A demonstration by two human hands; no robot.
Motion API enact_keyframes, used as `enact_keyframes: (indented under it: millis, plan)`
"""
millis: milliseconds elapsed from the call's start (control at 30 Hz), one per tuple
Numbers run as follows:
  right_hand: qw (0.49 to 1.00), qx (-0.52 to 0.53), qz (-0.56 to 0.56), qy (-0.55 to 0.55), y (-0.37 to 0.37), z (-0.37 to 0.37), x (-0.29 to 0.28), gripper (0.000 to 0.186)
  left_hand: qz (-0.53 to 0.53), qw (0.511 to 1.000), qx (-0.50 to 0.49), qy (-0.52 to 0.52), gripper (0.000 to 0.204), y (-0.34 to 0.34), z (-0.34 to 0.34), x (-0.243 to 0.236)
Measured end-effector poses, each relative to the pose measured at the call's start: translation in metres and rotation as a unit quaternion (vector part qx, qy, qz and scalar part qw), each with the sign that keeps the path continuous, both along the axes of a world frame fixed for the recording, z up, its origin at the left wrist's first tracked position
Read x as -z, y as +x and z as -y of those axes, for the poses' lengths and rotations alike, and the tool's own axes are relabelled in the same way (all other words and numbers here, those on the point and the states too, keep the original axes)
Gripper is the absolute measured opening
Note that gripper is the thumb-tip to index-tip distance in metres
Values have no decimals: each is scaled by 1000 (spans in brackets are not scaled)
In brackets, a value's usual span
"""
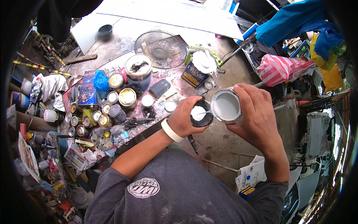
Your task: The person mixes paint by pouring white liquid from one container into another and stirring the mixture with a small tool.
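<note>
My left hand [182, 118], with a white wristband on its wrist, is wrapped round a small black cup [207, 120] that has white paint [197, 113] in it. Just to the right, my right hand [256, 116] grips an open paint can [228, 95] tilted toward the cup. Pale grey-white liquid lies inside the can, and a thin stream runs from its lip into the cup. The can's rim is close beside the cup's mouth. Below the cup, a dark narrow stick or handle [192, 143] points down.
A paint-spattered table on the left carries a large paint can [139, 69], several smaller tins [127, 98], a blue box [87, 89] and a round fan guard [161, 48]. A dark blue square tin [193, 77] stands beyond my hands. Bags, including a pink-striped one [281, 69], hang at right.
</note>
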State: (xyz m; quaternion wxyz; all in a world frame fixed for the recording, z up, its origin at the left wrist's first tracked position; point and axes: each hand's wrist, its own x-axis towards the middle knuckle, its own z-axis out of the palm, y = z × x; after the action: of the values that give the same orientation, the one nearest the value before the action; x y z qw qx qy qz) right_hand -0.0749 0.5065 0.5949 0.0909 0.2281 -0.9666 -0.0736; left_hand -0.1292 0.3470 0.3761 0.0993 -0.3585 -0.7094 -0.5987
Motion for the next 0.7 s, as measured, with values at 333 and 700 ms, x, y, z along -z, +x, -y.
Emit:
enact_keyframes:
  millis: [333, 700]
  plan:
    - [1000, 3, -2, 3, 1, -3, 0, 94, 10, 1000, 5, -4, 89, -1, -2, -1]
    - [1000, 6, 1, 12, 0, -4, -2, 94, 13, 1000, 5, -5, 88, -4, -4, -2]
